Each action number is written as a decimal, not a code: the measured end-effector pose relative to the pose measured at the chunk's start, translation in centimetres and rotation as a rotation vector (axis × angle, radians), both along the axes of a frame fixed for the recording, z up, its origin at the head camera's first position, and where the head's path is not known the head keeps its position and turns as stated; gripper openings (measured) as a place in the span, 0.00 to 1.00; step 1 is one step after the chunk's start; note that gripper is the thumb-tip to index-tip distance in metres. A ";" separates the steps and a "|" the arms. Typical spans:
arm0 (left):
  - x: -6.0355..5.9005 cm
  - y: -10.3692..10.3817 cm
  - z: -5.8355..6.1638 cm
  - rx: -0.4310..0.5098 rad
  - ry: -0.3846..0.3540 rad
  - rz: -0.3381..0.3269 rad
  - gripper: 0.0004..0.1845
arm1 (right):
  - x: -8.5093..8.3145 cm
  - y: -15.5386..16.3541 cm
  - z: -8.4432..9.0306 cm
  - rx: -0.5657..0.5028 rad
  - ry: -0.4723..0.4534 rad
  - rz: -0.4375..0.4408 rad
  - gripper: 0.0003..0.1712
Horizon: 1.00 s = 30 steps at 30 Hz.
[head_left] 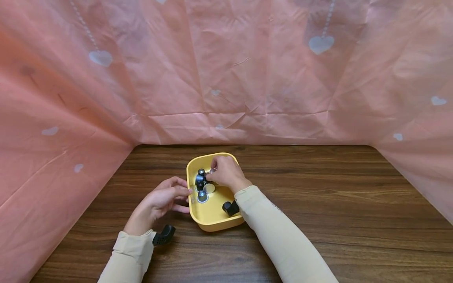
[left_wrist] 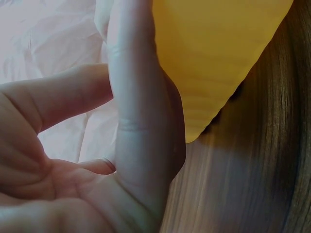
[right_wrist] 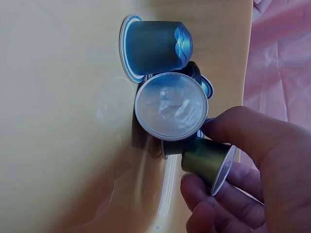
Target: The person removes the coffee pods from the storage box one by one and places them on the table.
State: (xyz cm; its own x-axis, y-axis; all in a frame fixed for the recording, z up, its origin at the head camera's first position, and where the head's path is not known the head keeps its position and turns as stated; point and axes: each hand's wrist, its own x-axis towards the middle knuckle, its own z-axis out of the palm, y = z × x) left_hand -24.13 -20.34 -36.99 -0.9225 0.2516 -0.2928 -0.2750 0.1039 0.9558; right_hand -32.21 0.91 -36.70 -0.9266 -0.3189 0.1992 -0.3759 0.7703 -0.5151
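A yellow bin (head_left: 212,227) stands on the wooden table with several coffee capsules inside. My right hand (head_left: 226,173) reaches into it; in the right wrist view, its thumb and fingers pinch a green coffee capsule (right_wrist: 204,160). Beside that capsule, one with its silver lid (right_wrist: 171,106) facing the camera lies over other dark capsules, partly hidden. A dark capsule with a blue-silver end (right_wrist: 155,46) lies on its side. At the bin's left wall, my left hand (head_left: 164,198) touches the outside and rim with fairly straight fingers; one finger (left_wrist: 138,107) lies along the wall.
Brown wooden table (head_left: 318,188) surrounds the bin. A pink sheet with white hearts (head_left: 230,78) hangs behind and at both sides. A black wrist device (head_left: 164,236) sticks out from the left sleeve, and another (head_left: 231,208) from the right sleeve over the bin.
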 end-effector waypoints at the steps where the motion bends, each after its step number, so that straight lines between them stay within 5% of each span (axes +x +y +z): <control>1: 0.0 0.0 0.0 0.000 -0.001 0.001 0.19 | 0.0 0.0 0.0 -0.003 0.002 0.001 0.13; 30: 0.3 0.2 0.1 -0.009 -0.005 0.010 0.20 | 0.0 0.0 -0.1 -0.143 -0.046 -0.015 0.15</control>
